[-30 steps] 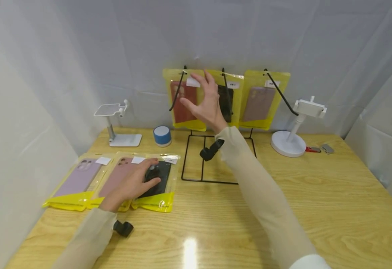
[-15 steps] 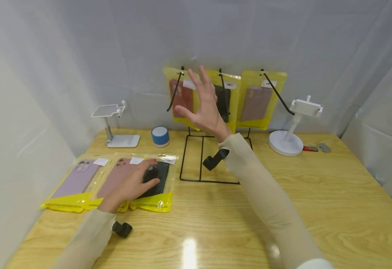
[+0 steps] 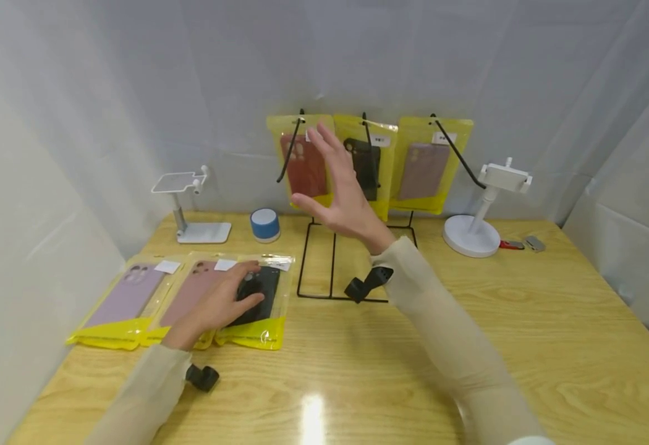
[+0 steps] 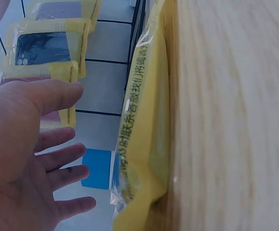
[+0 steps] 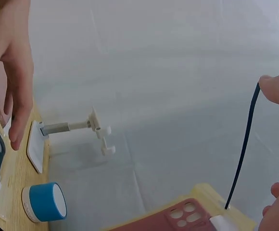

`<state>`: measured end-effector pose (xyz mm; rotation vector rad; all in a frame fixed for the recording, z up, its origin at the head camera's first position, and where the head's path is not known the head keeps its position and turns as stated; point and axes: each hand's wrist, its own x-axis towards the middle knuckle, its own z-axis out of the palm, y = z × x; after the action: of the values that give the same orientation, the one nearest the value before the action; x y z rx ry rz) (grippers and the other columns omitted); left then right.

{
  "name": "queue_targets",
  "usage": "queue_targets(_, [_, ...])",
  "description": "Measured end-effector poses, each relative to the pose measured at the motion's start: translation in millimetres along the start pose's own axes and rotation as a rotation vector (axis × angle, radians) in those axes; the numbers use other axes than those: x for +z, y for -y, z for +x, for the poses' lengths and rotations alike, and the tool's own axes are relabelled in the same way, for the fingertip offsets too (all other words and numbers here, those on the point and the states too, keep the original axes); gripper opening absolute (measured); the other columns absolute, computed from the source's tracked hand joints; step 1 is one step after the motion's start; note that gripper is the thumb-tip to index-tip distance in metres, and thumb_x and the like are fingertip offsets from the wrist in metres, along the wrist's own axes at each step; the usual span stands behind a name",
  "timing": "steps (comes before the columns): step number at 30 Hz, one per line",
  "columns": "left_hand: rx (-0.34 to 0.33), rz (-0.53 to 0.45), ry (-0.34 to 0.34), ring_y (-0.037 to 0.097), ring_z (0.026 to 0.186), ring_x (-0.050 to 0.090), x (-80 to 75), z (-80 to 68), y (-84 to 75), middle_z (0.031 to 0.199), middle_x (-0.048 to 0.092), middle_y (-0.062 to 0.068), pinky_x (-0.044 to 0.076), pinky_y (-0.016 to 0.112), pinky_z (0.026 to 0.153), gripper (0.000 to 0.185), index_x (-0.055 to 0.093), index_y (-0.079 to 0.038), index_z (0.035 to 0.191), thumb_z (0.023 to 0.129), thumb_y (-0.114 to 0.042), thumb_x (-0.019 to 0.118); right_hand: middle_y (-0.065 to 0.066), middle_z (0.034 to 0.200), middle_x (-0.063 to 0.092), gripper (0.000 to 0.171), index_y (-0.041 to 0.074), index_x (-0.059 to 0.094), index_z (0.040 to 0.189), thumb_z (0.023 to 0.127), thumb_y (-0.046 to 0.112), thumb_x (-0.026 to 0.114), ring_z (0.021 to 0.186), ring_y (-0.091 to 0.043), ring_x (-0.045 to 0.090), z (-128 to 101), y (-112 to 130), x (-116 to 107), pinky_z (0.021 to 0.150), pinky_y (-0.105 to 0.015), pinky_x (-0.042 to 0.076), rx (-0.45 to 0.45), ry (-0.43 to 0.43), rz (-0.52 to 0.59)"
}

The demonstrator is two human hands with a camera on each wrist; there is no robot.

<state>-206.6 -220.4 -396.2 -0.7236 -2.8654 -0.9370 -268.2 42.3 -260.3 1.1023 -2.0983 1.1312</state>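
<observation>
**White-draped booth, wooden tabletop, phone cases hung and laid flat**

Pale white sheeting closes in the space on the back and both sides, creased and hanging to the surface. Beneath it runs a light wood-grain tabletop, with a bright glare spot near the front edge.

At the back centre stands a black wire rack, its base flat on the wood and its arms carrying three yellow packets: a red phone case, a black hanging case and a mauve hanging case. To the right of the rack sits a white round-based stand, and beyond it two small objects too small to identify. To the left stand a white phone holder and a blue-and-white cylinder.

On the front left three more yellow packets lie side by side, overlapping: a lilac case, a pink case and a black case packet.

The left hand lies on the black case packet, fingers relaxed and spread over it, not curled round it. The right hand is raised in front of the rack, just before the red phone case, fingers straight and apart, holding nothing. Both forearms wear beige sleeves, each with a small black wrist device.
</observation>
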Motion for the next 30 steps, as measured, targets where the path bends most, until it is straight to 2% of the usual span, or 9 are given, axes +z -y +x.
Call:
queue_targets(4, [0.003, 0.012, -0.003, 0.043, 0.129, 0.044, -1.3, 0.4, -0.7, 0.145, 0.039, 0.025, 0.039, 0.058, 0.103, 0.056, 0.04, 0.005, 0.139, 0.093, -0.017, 0.064, -0.011, 0.162, 0.011, 0.099, 0.004, 0.02, 0.153, 0.086, 0.073, 0.045, 0.149, -0.015, 0.006, -8, 9, -5, 0.121, -0.041, 0.003, -0.061, 0.013, 0.019])
queue_targets(7, [0.0, 0.021, -0.003, 0.043, 0.13, 0.043, -2.2, 0.3, -1.7, 0.145, 0.04, 0.026, 0.038, 0.058, 0.103, 0.056, 0.041, 0.005, 0.139, 0.093, -0.017, 0.064, -0.011, 0.162, 0.011, 0.096, 0.002, 0.02, 0.152, 0.088, 0.069, 0.045, 0.149, -0.018, 0.008, -14, 15, -8, 0.12, -0.043, 0.008, -0.103, 0.029, 0.034])
queue_targets(14, [0.001, 0.028, 0.002, 0.043, 0.13, 0.043, -2.7, 0.1, -3.3, 0.145, 0.04, 0.026, 0.038, 0.058, 0.104, 0.056, 0.041, 0.005, 0.139, 0.093, -0.018, 0.064, -0.011, 0.161, 0.014, 0.093, 0.002, 0.021, 0.151, 0.089, 0.066, 0.046, 0.148, -0.02, 0.012, -34, 22, -19, 0.119, -0.046, 0.015, -0.132, 0.079, 0.041])
queue_targets(19, [0.003, 0.019, 0.003, 0.043, 0.13, 0.043, -2.3, 1.1, -2.2, 0.146, 0.039, 0.026, 0.037, 0.058, 0.104, 0.057, 0.04, 0.004, 0.14, 0.093, -0.018, 0.064, -0.015, 0.159, 0.02, 0.09, -0.001, 0.023, 0.15, 0.091, 0.062, 0.048, 0.147, -0.024, 0.018, -57, 23, -30, 0.118, -0.048, 0.018, -0.148, 0.116, 0.013])
queue_targets(25, [-0.005, 0.024, 0.003, 0.043, 0.132, 0.04, -3.8, 1.0, -1.6, 0.147, 0.037, 0.026, 0.036, 0.058, 0.105, 0.058, 0.038, 0.003, 0.141, 0.094, -0.019, 0.063, -0.018, 0.156, 0.028, 0.085, -0.004, 0.029, 0.147, 0.092, 0.056, 0.053, 0.145, -0.029, 0.024, -90, 10, -47, 0.115, -0.053, 0.021, -0.129, 0.142, -0.02])
queue_targets(30, [-0.015, 0.027, 0.004, 0.044, 0.132, 0.04, -5.4, 0.0, -2.8, 0.148, 0.036, 0.026, 0.037, 0.058, 0.105, 0.058, 0.038, 0.002, 0.141, 0.094, -0.02, 0.064, -0.017, 0.156, 0.029, 0.079, 0.003, 0.029, 0.15, 0.092, 0.05, 0.058, 0.144, -0.031, 0.025, -118, -11, -64, 0.113, -0.057, 0.021, -0.025, 0.155, -0.057])
